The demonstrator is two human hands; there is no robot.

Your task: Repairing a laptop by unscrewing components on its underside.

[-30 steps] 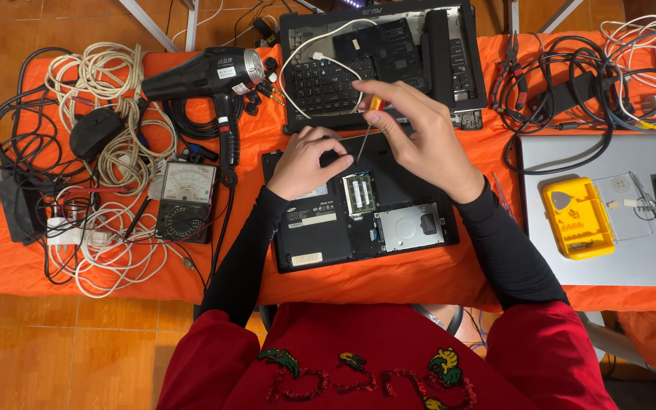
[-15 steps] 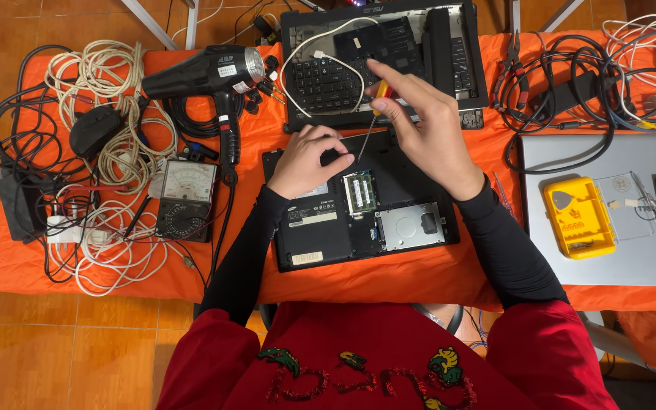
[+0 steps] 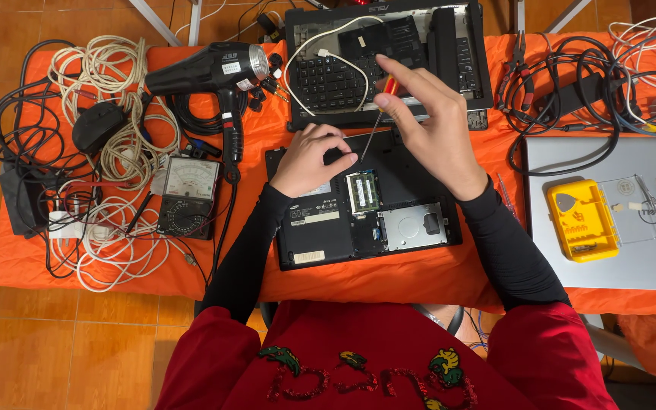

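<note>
Orange-handled screwdriver (image 3: 380, 114) pinched in right hand (image 3: 427, 125), left hand (image 3: 309, 156) curled, empty, resting on opened black laptop (image 3: 366, 209)

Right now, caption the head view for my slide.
Right hand turns screwdriver into opened laptop; left hand steadies it.

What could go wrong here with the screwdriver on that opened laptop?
The right hand holds the screwdriver high on its handle, tilted; its tip could slip off toward the exposed memory module close by. The left hand rests on the opened laptop near the tip, so a slip might jab a finger. Any loosened screw could roll off onto the orange cloth among the cables.
</note>
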